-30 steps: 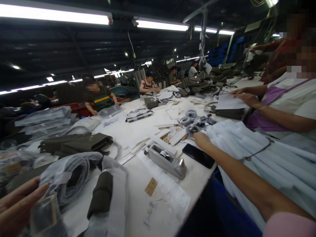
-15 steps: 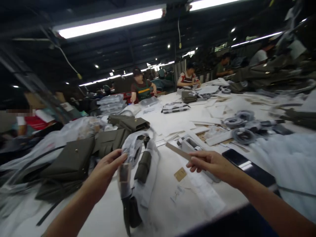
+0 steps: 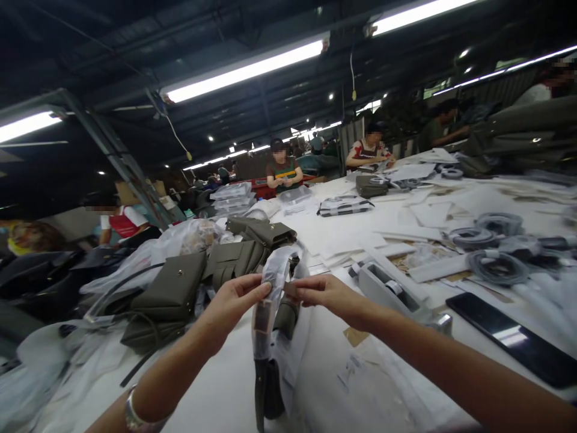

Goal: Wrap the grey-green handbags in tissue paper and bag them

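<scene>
Near the centre, an olive-green strap point(image 3: 286, 316) partly wrapped in translucent white material stands curled above the white table. My left hand point(image 3: 243, 293) pinches the wrapped edge of it between thumb and fingers. A small brown strip point(image 3: 291, 290) is held in my right hand point(image 3: 318, 291), close against the strap's inner side; its far end is hidden behind the wrapping. Just left of my left hand lie olive-green bags point(image 3: 169, 285). Below my right forearm a brown paper tag point(image 3: 355, 336) lies on the table.
A grey tape dispenser point(image 3: 390, 285) and a black phone point(image 3: 511, 337) lie to the right. Coiled wrapped straps point(image 3: 496, 264) are behind them. White sheets point(image 3: 351, 246) cover part of the table point(image 3: 320, 225). Several people sit farther back.
My right hand has moved left with the brown strip, up to the wrapped strap. The camera view has turned left, so the table's items appear farther right.
</scene>
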Demonstrator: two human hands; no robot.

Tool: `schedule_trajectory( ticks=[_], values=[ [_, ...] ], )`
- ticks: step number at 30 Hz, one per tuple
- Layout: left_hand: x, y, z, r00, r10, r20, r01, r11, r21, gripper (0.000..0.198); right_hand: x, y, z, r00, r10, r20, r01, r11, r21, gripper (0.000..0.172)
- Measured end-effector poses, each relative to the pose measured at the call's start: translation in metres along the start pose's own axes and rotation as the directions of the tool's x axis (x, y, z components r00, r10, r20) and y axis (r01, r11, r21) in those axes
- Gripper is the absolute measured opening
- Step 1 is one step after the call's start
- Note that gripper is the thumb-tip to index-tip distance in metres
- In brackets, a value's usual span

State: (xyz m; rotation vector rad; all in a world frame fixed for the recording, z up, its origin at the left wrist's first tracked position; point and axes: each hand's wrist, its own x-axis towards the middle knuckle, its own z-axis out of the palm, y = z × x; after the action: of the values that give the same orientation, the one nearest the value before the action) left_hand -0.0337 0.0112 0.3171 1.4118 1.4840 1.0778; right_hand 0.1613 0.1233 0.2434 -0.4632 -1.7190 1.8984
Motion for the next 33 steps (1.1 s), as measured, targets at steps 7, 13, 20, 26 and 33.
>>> schedule_trajectory(
  ticks=[7, 13, 20, 26, 33],
  values=[
    [0.003, -0.001, -0.003, 0.999, 0.046, 0.018, -0.047, 0.995, 0.085, 0.042, 0.011, -0.026, 0.001, 0.978, 0.109, 0.176, -0.137, 0.978, 0.155, 0.042],
    [0.005, -0.004, -0.008, 0.976, 0.218, -0.016, -0.194, 0.899, 0.392, 0.038, 0.017, -0.038, 0.012, 0.981, 0.178, 0.075, -0.183, 0.981, 0.063, 0.055],
    [0.003, -0.008, -0.006, 0.969, 0.243, -0.033, -0.218, 0.914, 0.341, 0.036, 0.028, -0.038, 0.023, 0.985, 0.155, -0.079, -0.158, 0.987, -0.034, 0.048],
    [0.002, -0.024, 0.004, 0.952, -0.034, -0.304, -0.028, 0.98, -0.196, 0.103, 0.031, -0.036, 0.026, 0.984, 0.164, -0.071, -0.16, 0.985, 0.057, 0.043],
    [0.004, -0.03, 0.011, 0.98, 0.123, -0.158, -0.17, 0.928, -0.332, 0.045, 0.035, -0.042, 0.019, 0.983, 0.181, 0.032, -0.183, 0.982, 0.047, 0.042]
  ],
)
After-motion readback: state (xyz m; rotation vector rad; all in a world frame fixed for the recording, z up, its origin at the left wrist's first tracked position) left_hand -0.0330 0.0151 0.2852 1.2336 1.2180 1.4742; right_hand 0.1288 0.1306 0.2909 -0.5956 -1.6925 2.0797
